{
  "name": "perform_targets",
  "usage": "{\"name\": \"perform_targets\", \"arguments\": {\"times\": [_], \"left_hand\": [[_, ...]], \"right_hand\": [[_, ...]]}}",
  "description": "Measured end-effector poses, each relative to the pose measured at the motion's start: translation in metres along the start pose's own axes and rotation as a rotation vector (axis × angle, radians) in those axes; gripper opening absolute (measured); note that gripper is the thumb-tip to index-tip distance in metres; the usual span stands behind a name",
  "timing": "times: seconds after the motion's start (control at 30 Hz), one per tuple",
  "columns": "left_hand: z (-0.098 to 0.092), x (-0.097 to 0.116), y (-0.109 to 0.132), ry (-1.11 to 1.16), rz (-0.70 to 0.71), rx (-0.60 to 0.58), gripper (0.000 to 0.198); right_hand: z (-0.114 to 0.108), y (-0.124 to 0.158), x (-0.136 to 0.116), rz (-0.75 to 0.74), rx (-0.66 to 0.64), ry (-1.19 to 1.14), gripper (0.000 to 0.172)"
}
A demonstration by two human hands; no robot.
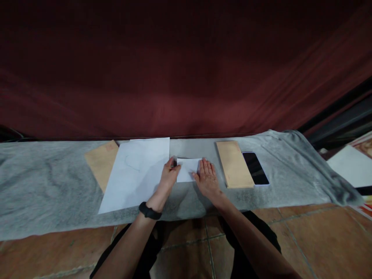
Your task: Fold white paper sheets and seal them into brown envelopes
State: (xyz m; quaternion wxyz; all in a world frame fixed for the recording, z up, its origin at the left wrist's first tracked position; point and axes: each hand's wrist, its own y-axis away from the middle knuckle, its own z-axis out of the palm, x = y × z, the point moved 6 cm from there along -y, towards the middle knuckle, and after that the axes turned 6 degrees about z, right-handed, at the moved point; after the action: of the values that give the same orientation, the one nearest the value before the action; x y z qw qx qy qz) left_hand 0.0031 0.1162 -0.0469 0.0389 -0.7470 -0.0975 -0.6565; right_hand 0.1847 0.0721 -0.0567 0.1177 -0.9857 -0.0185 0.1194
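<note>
A small folded sheet of white paper (186, 170) lies on the grey cloth in front of me. My left hand (169, 172) pinches its left edge, thumb on top and the other fingers curled, partly hidden. Flat on the paper's right side rests my right hand (207, 179), fingers stretched and the thumb out to the left. Left of my hands are large white sheets (136, 170), the top one with a thin curved pen line. To the right lies a stack of brown envelopes (235, 164).
A dark-screened phone (255, 168) lies against the envelopes' right side. Another brown envelope (101, 162) is partly under the large sheets. The grey cloth (52, 190) covers a long narrow surface. Behind it hangs a dark red curtain (180, 85); below is a tiled floor (314, 236).
</note>
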Motion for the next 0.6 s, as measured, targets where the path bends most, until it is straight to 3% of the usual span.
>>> {"name": "perform_targets", "arguments": {"times": [0.17, 0.3, 0.37, 0.5, 0.6], "left_hand": [[0.006, -0.003, 0.002, 0.203, -0.117, -0.002, 0.049], [0.012, 0.015, 0.004, 0.325, -0.057, -0.077, 0.038], [0.015, 0.023, 0.006, 0.397, -0.045, -0.109, 0.037], [0.028, 0.026, 0.016, 0.536, -0.194, -0.236, 0.044], [0.035, 0.018, 0.027, 0.477, -0.269, -0.251, 0.044]], "right_hand": [[-0.006, 0.001, -0.006, -0.014, -0.047, -0.06, 0.068], [-0.015, 0.002, -0.019, -0.141, -0.122, -0.167, 0.071], [-0.023, -0.002, -0.019, -0.132, -0.131, -0.283, 0.063], [-0.036, -0.015, 0.001, 0.098, -0.111, -0.719, 0.052], [-0.033, -0.018, 0.014, 0.297, -0.138, -1.047, 0.062]]}}
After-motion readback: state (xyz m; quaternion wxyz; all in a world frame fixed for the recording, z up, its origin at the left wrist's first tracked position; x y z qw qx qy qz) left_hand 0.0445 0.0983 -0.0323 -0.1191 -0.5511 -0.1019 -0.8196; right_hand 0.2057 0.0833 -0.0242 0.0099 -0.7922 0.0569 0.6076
